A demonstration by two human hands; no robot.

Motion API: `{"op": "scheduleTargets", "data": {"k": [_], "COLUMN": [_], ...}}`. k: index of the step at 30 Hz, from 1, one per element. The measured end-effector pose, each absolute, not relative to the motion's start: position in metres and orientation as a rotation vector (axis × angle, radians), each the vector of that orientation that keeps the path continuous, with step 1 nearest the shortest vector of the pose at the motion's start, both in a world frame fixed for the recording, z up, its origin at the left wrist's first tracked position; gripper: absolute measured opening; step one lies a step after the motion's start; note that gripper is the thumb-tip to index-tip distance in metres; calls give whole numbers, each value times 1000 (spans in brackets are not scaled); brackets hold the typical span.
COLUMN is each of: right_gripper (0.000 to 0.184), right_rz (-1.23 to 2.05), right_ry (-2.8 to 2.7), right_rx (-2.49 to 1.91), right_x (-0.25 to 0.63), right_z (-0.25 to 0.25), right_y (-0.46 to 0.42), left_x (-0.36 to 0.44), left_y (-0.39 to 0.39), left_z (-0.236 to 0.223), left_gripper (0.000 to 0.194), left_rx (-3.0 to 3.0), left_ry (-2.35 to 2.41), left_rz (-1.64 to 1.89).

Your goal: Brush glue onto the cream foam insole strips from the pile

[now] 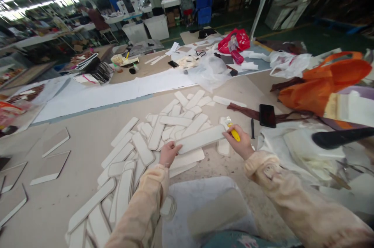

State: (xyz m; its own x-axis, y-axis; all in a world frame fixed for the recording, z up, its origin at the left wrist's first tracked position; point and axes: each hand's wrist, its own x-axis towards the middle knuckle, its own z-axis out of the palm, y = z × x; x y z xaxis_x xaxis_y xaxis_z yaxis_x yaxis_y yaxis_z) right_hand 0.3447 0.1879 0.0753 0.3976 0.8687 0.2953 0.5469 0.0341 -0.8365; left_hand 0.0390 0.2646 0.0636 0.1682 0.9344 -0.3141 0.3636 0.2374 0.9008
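A long pale strip (201, 139) with a straight right end is held level over the table between my two hands. My left hand (170, 153) pinches its left end, thumb on top. At the right end, the fingers of my right hand (240, 142) grip the strip and also a small tool with a yellow handle (234, 134). The tool's whitish head points up and away; its kind is too small to tell. Beneath and beyond lies a loose heap of white strips with rounded ends (175, 121). Below the held strip, several wider pale strips (187, 158) lie stacked.
A white padded sheet (210, 189) lies nearest me, with a grey-beige piece (217, 213) on it. To the right are a black phone (267, 116), an orange bag (318, 84) and a dark lamp-like arm (341, 137). Flat panels (51, 166) lie left. People work in the background.
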Motion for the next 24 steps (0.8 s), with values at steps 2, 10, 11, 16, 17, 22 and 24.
{"op": "scheduleTargets", "data": {"k": [2,10,11,16,17,22,24], "right_gripper": [22,31,30,26,27,16,8], "right_rz": [368,243,214,259,259,502,604], "right_ry": [-1296,-1381,-1406,-1595,-1641,-1843,-1865], "right_rx": [-1647,-1790,-1780,-1657,-1630,-1547,-1554], "right_x": [339,332,334,353,357,358,349], "right_z": [68,52,53,64,65,65,64], "right_y": [218,268,258,158,133,22,-8], "left_x": [36,36,32,1,-6,-24,-23], "left_y": [297,335,322,192,158,18,-9], "left_z": [54,38,36,23,19,-6,-12], "left_gripper": [36,46,49,40,39,60,74], "left_rx": [1434,1917,1991,2198,2203,2185,2160], "left_ry": [1492,1934,1922,1644,1606,1404,1389], "left_rz": [640,534,603,752,715,420,340]}}
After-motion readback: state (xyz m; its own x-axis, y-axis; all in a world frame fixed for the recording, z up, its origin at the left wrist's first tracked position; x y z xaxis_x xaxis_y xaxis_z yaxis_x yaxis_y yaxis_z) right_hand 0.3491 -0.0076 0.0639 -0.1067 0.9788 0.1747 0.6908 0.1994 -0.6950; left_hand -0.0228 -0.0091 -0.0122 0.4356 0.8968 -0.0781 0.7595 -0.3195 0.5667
